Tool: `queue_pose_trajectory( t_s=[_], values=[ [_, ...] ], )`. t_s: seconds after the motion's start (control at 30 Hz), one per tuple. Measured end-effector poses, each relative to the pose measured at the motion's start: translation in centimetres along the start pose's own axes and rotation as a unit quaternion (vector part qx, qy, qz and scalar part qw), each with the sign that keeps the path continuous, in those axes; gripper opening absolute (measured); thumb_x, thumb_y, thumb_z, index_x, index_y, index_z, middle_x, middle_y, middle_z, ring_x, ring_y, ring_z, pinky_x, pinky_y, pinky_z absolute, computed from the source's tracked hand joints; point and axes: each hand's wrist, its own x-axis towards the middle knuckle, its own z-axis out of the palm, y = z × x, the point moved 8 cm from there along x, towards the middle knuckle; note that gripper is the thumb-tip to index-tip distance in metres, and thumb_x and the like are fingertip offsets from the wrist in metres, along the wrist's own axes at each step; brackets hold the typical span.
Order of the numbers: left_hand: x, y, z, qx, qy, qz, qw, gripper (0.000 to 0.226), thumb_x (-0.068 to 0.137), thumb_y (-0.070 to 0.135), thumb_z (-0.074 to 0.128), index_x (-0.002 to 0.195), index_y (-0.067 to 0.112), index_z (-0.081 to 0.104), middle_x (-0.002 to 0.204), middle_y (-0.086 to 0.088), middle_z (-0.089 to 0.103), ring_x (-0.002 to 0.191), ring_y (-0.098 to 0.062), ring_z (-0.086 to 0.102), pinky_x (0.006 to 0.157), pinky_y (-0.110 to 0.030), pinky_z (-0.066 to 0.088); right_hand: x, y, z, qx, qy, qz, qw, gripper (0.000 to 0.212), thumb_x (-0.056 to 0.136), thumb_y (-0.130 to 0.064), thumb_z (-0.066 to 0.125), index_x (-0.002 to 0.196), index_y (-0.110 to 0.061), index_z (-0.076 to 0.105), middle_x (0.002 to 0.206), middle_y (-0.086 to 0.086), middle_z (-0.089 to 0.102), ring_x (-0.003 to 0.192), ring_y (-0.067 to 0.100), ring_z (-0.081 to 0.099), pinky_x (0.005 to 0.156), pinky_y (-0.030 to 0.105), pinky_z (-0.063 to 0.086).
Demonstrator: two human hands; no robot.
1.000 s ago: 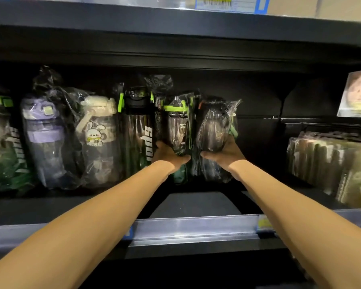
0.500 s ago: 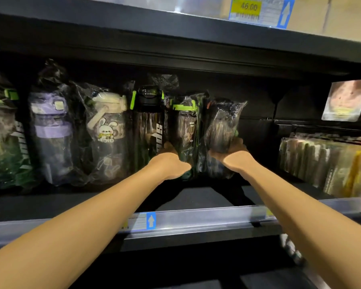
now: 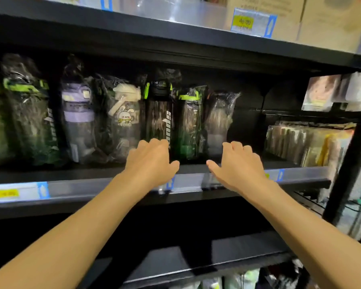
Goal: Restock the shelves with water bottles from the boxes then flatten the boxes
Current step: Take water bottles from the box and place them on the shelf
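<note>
1. The left hand (image 3: 152, 161) was out in front of the shelf (image 3: 92, 187), palm down. Its fingers (image 3: 156, 143) were loosely bent and a little spread, and they held nothing.
2. The right hand (image 3: 238, 165) was beside it with a gap between them, palm down too. Its fingers (image 3: 236, 146) were loosely bent and held nothing.
3. Both hands were low, near the front edge of the shelf, and the thumbs pointed at each other.
4. The water bottles stood up in a row at the back of the shelf. Each one was in a shiny clear bag.
5. The black bottle (image 3: 159, 113) with white letters stood behind the left hand. The hand hid its bottom part, and it was too blurry to tell if they touched.
6. Just right of it stood the green-lid bottle (image 3: 191, 122), and next to that the last bottle (image 3: 219, 119), above the right hand.
7. Left of the black bottle stood the bunny bottle (image 3: 123, 119), the purple bottle (image 3: 77, 117) and a dark bottle with a green top (image 3: 29, 115).
8. A yellow price tag (image 3: 5, 193) sat on the shelf's front strip, far to the left.
9. Flat packs (image 3: 304, 142) stood at the right end of the shelf, apart from the bottles.
10. Brown boxes (image 3: 331, 19) sat on the shelf above.
</note>
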Motion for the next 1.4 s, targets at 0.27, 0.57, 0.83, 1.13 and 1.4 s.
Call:
queue_pose_trajectory(
  t_s=[0.27,0.57,0.83,1.13,1.4],
  values=[
    [-15.7,-1.7,-2.2,0.044,0.042,-0.050,0.997,0.055,0.096,0.059,0.054,0.136,0.021,0.053,0.137,-0.001,0.059,0.124,-0.031,0.053,0.095,-0.044,0.046,-13.1,-3.7,-2.1,0.013,0.017,-0.081,0.996,0.067,0.100,-0.060,0.043,0.146,-0.011,0.038,0.142,0.010,0.047,0.126,0.037,0.047,0.101,0.048,0.043],
    [-31.3,-8.9,-3.2,0.067,0.028,-0.143,0.987,0.056,0.096,0.060,0.054,0.137,0.021,0.054,0.137,0.001,0.060,0.124,-0.029,0.056,0.095,-0.043,0.047,-26.0,-11.8,-1.1,0.017,-0.023,-0.161,0.986,0.070,0.100,-0.063,0.040,0.149,-0.013,0.035,0.146,0.009,0.046,0.126,0.035,0.049,0.101,0.046,0.042],
    [-43.4,-19.1,-4.2,0.060,0.006,-0.198,0.978,0.057,0.098,0.059,0.054,0.140,0.021,0.051,0.138,0.000,0.058,0.125,-0.029,0.055,0.099,-0.047,0.050,-35.6,-24.4,-0.2,0.032,-0.058,-0.217,0.974,0.069,0.101,-0.062,0.040,0.149,-0.013,0.037,0.147,0.009,0.047,0.127,0.034,0.049,0.102,0.045,0.043],
    [-60.5,-39.2,-6.0,0.074,-0.043,-0.286,0.954,0.060,0.098,0.056,0.054,0.144,0.018,0.049,0.142,-0.006,0.057,0.131,-0.032,0.051,0.105,-0.049,0.046,-48.6,-47.9,2.0,0.080,-0.121,-0.289,0.946,0.068,0.102,-0.059,0.042,0.150,-0.012,0.036,0.145,0.010,0.046,0.129,0.036,0.046,0.104,0.046,0.043],
    [-70.9,-54.5,-4.5,0.079,-0.095,-0.376,0.918,0.056,0.094,0.058,0.058,0.133,0.017,0.058,0.130,-0.008,0.064,0.118,-0.033,0.059,0.093,-0.044,0.050,-55.8,-62.4,6.3,0.076,-0.203,-0.323,0.921,0.069,0.103,-0.059,0.043,0.152,-0.012,0.033,0.145,0.012,0.044,0.130,0.037,0.044,0.107,0.049,0.041]
  ],
)
